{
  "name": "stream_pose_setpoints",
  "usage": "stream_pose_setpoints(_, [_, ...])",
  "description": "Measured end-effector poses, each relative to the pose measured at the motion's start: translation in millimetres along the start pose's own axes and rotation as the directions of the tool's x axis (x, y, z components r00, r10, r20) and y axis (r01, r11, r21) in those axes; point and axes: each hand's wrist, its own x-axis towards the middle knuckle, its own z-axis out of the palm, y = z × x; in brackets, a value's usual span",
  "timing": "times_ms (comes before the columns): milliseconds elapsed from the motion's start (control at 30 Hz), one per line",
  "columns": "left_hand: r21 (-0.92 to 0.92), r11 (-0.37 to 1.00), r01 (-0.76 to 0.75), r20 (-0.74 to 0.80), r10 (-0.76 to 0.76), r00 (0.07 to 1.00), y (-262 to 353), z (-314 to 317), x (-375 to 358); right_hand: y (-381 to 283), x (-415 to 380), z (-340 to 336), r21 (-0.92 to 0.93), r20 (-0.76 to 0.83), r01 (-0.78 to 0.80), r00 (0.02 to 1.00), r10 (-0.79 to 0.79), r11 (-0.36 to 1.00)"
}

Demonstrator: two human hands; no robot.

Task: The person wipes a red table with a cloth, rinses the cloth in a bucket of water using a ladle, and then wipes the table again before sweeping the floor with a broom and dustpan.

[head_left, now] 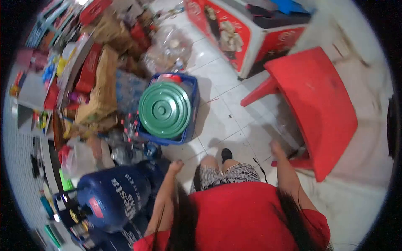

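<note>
My left hand (176, 166) hangs at my side with its fingers curled in and nothing visible in it, just right of the dark blue gas cylinder (117, 194) and below the blue crate (193, 104) with a round green lid (164, 109) on it. Out in front of my right side, my right hand (276, 149) is smeared by motion, so its fingers cannot be made out. It is close to the lower leg of a red plastic table (320, 100); whether they touch is unclear.
Cardboard boxes (104, 83), clear plastic bags (169, 48) and bottles crowd the left side. A red and white freezer (251, 37) stands at the top right, by the wall. White floor tiles (222, 113) run between the crate and the table.
</note>
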Motion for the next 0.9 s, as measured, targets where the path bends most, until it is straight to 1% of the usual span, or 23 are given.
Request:
stream_pose_setpoints(33, [-0.068,0.996,0.061,-0.058,-0.065,0.996,-5,-2,7,-135,52,-49,0.253,0.206,-0.536,0.844,0.496,0.806])
stream_pose_setpoints(67, [-0.129,0.976,0.177,-0.105,-0.191,0.976,13,-18,7,-189,104,-62,0.163,0.245,-0.466,0.873,0.421,0.870])
stream_pose_setpoints(100, [-0.189,0.941,0.279,-0.145,-0.308,0.940,34,-38,8,-209,153,-55,0.317,0.247,-0.443,0.892,0.378,0.839])
stream_pose_setpoints(133, [-0.223,0.923,0.314,-0.144,-0.350,0.926,36,-43,16,-237,195,-50,0.324,0.229,-0.334,0.936,0.269,0.885])
stream_pose_setpoints(167, [-0.250,0.911,0.329,-0.130,-0.368,0.921,36,-50,28,-268,232,-47,0.341,0.204,-0.219,0.966,0.156,0.914])
stream_pose_setpoints(200, [-0.268,0.902,0.339,-0.117,-0.379,0.918,33,-60,40,-298,261,-42,0.334,0.231,-0.215,0.963,0.141,0.918])
stream_pose_setpoints(233, [-0.275,0.892,0.359,-0.112,-0.401,0.909,10,-51,63,-326,282,-37,0.343,0.273,-0.157,0.960,0.062,0.926])
stream_pose_setpoints(267, [-0.181,0.934,0.309,-0.088,-0.328,0.940,-28,-29,97,-346,295,-32,0.356,0.311,-0.108,0.950,-0.009,0.928])
stream_pose_setpoints(300, [-0.089,0.966,0.243,-0.055,-0.249,0.967,-47,-24,117,-361,307,-26,0.332,0.406,-0.165,0.914,0.017,0.929])
stream_pose_setpoints(367, [-0.005,0.980,0.197,0.090,-0.195,0.977,-18,-64,157,-363,328,-7,0.318,0.462,-0.126,0.886,-0.037,0.940])
stream_pose_setpoints(400, [-0.159,0.946,0.284,0.039,-0.281,0.959,7,-87,171,-360,335,-5,0.302,0.518,-0.094,0.851,-0.081,0.949])
stream_pose_setpoints(433, [-0.310,0.882,0.354,0.001,-0.372,0.928,37,-116,185,-364,344,-9,0.142,0.600,-0.100,0.800,-0.005,0.985])
stream_pose_setpoints(467, [-0.290,0.911,0.294,-0.101,-0.335,0.937,63,-144,200,-360,355,-10,0.138,0.602,-0.101,0.798,-0.002,0.985])
stream_pose_setpoints(500, [-0.259,0.937,0.235,-0.204,-0.291,0.935,86,-171,216,-349,367,-9,0.115,0.614,-0.160,0.787,0.056,0.980])
stream_pose_setpoints(533, [-0.310,0.925,0.221,-0.208,-0.293,0.933,107,-197,234,-343,377,-9,0.095,0.624,-0.219,0.773,0.113,0.971])
stream_pose_setpoints(567, [-0.359,0.910,0.206,-0.213,-0.294,0.932,121,-217,252,-345,386,-13,0.099,0.624,-0.221,0.774,0.112,0.970])
stream_pose_setpoints(600, [-0.356,0.912,0.204,-0.216,-0.292,0.931,128,-230,270,-349,396,-18,0.150,0.611,-0.397,0.757,0.230,0.906])
stream_pose_setpoints(633, [-0.417,0.898,0.141,-0.244,-0.260,0.934,134,-242,288,-355,408,-23,0.202,0.604,-0.554,0.720,0.343,0.808])
stream_pose_setpoints(667, [-0.476,0.876,0.074,-0.274,-0.228,0.934,140,-252,305,-362,423,-26,0.205,0.601,-0.549,0.724,0.339,0.810])
stream_pose_setpoints(700, [-0.478,0.876,0.068,-0.278,-0.224,0.934,144,-260,318,-368,439,-28,0.174,0.598,-0.593,0.698,0.394,0.786])
stream_pose_setpoints(733, [-0.513,0.854,0.087,-0.281,-0.263,0.923,146,-265,329,-373,454,-28,0.142,0.595,-0.637,0.667,0.449,0.758])
stream_pose_setpoints(833, [-0.533,0.822,0.201,-0.231,-0.370,0.900,154,-279,352,-391,516,-11,0.108,0.608,-0.608,0.666,0.432,0.787])
stream_pose_setpoints(900, [-0.417,0.862,0.288,-0.236,-0.409,0.882,139,-265,366,-410,559,8,0.120,0.633,-0.580,0.670,0.388,0.805])
